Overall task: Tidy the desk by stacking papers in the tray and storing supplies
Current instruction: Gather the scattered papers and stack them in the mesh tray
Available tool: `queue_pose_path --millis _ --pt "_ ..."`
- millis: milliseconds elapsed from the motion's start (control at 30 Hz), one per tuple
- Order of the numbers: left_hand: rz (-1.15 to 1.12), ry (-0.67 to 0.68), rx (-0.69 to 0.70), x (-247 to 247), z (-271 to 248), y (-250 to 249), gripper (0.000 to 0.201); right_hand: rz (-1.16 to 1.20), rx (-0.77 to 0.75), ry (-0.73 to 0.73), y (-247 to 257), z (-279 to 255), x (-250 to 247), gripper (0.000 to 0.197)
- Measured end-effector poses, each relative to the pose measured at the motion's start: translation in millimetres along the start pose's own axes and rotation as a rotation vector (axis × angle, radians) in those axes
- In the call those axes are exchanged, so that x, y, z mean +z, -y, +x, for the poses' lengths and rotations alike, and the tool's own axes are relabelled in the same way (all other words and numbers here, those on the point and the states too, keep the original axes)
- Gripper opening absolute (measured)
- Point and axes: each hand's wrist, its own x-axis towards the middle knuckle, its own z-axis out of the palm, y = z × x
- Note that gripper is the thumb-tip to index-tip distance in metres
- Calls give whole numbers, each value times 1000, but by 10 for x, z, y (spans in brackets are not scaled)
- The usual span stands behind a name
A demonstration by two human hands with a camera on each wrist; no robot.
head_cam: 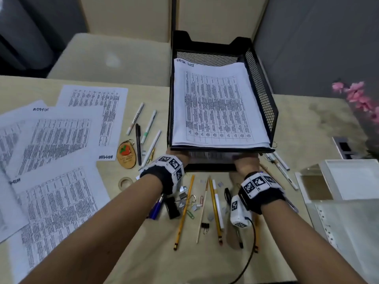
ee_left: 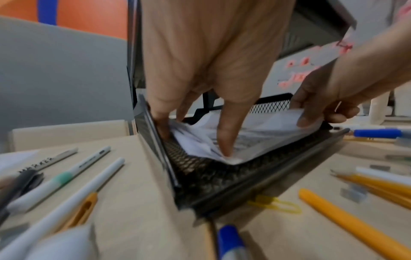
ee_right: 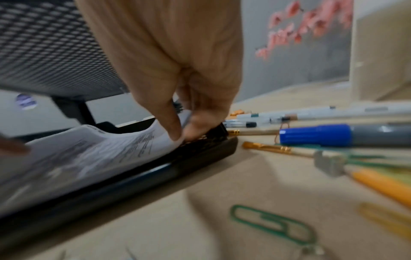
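Fingers of both hands were pressed or pinched onto papers inside the tray's lower tier.

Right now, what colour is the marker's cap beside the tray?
Blue, on a grey marker, clearest in the right wrist view.

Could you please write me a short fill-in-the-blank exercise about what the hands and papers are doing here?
1. Both hands are inside the ____ tier of the black mesh tray.
2. The right hand pinches the ____.
3. The top sheet is headed TASK ____.

Missing words: lower; papers; LIST
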Motion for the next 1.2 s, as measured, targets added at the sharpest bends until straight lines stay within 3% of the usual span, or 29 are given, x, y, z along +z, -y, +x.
queue_pose_path --millis 67,167,267,400,500,633,733,800,867,933,1000,1100,1200 --pt "-51 -61 35 -39 -100 20 48 -9 28 -101 69 -217 -97 32" --pt "-176 -297 163 -155 -301 85 57 -14 -14 -139 151 -504 -94 27" --pt "-15 -340 134 -242 -569 464 51 32 -115 -54 402 -881 62 19" --pt "-127 -428 1 -401 -864 1264 32 73 -426 146 949 -1417 509 16" --pt "-253 -460 -170 -537 -1100 1947 31 68 -569 262 1384 -1720 929 16" --pt "-335 -482 -420 -665 -1413 2885 35 -52 -625 421 1835 -2051 1399 20" --pt "-345 -445 -685 -705 -1660 3592 44 -231 -630 426 2038 -2230 1731 50" --pt "-374 -417 -868 -683 -1858 3960 60 -338 -589 347 2123 -2307 1878 74" --pt "-447 -430 -1054 -612 -2052 4233 91 -344 -510 300 2172 -2340 1967 79" --pt "-512 -420 -1172 -534 -2190 4394 121 -291 -420 310 2184 -2342 2035 68" --pt "-505 -425 -1214 -496 -2247 4457 131 -260 -363 328 2180 -2362 2084 47" --pt "-537 -458 -1205 -564 -2226 4493 107 -178 -310 286 2181 -2417 2147 40" --pt "-719 -614 -984 -701 -2090 4537 51 -50 -252 234 2208 -2434 2153 66"
